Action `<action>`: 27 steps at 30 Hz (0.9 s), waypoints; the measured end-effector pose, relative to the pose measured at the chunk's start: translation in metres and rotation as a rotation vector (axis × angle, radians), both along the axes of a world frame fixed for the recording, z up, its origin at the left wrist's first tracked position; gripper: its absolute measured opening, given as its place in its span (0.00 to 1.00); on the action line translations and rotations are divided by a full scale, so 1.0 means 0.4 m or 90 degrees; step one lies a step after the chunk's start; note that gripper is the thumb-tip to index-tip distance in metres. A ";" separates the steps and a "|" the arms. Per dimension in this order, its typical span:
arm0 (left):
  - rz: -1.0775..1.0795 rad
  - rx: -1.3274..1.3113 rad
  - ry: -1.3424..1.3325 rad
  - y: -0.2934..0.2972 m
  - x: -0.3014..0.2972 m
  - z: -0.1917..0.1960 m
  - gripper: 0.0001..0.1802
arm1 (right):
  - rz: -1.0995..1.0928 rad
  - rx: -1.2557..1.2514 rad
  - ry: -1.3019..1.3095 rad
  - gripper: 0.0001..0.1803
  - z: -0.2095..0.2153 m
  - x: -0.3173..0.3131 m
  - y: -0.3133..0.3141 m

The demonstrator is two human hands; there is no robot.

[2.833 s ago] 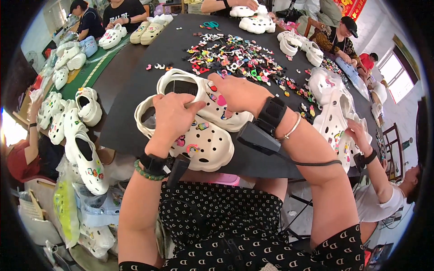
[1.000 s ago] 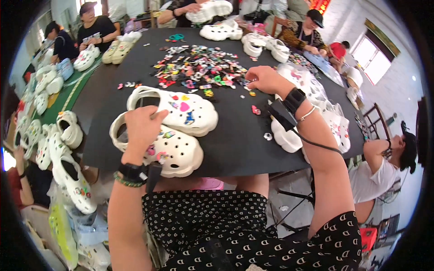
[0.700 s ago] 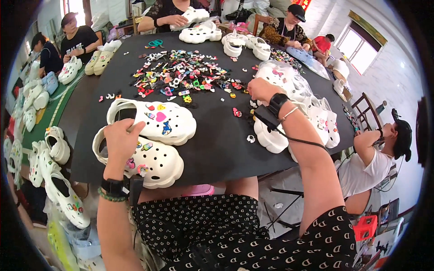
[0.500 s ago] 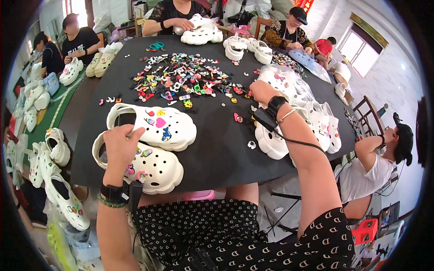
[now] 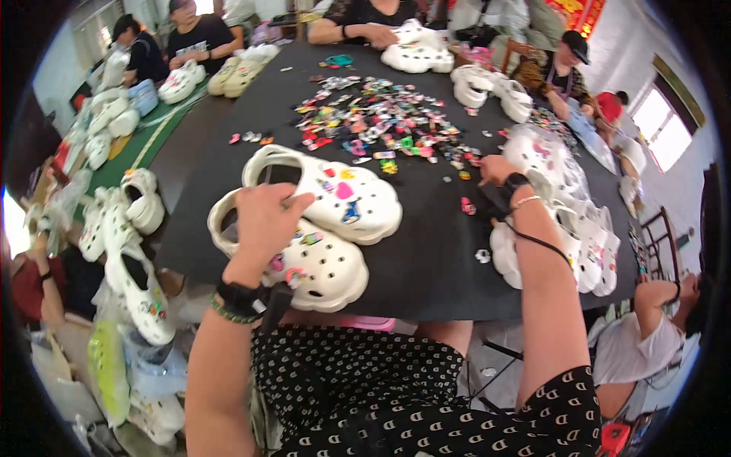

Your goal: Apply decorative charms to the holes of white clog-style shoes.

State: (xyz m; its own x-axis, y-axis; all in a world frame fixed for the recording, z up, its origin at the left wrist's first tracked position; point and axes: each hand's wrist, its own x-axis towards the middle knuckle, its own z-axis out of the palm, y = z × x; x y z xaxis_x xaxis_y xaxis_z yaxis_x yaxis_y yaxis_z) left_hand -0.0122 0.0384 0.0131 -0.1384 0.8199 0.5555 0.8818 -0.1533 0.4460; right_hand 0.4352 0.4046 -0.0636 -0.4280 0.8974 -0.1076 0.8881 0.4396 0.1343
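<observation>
Two white foam clogs lie side by side on the dark table in front of me, toes to the right. The far clog (image 5: 346,202) carries colourful charms, among them a pink heart and a blue figure. Charms also sit on the near clog (image 5: 329,266), partly behind my wrist. My left hand (image 5: 265,225) is closed over the inner edges of both clogs by their heel openings. To the right of a loose charm pile (image 5: 377,118), my right hand (image 5: 499,171) reaches down with curled fingers. Its fingertips are partly hidden, and any small thing in them cannot be made out.
More white clogs (image 5: 594,251) and bagged ones (image 5: 544,156) stand at the table's right. A red charm (image 5: 467,206) and a black-and-white charm (image 5: 483,257) lie nearby. Other clogs (image 5: 137,282) are stacked at my left. Several people sit around the table.
The whole view has swung, so the table sits further right in the picture. My right hand has come slightly closer to me beside the charms. My left hand stays on the clogs.
</observation>
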 end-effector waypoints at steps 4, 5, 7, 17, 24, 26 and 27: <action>0.040 -0.022 -0.030 -0.034 -0.015 -0.002 0.19 | 0.066 -0.040 0.027 0.18 0.091 -0.151 -0.145; 0.037 -0.026 -0.036 -0.027 -0.013 -0.004 0.20 | 0.064 -0.007 0.037 0.16 0.096 -0.144 -0.163; 0.033 -0.029 -0.042 -0.019 -0.012 -0.007 0.20 | 0.060 0.025 0.047 0.14 0.111 -0.147 -0.190; 0.033 -0.008 0.021 -0.023 -0.021 -0.015 0.23 | 0.394 -0.165 0.524 0.08 0.354 -0.475 -0.612; 0.031 0.019 0.032 -0.017 -0.024 -0.026 0.23 | 0.443 -0.311 0.493 0.09 0.313 -0.645 -0.810; 0.036 0.004 0.020 -0.018 -0.024 -0.028 0.23 | 0.447 -0.320 0.486 0.07 0.287 -0.669 -0.820; 0.035 -0.002 0.023 -0.016 -0.025 -0.030 0.23 | 0.476 -0.294 0.475 0.08 0.276 -0.679 -0.821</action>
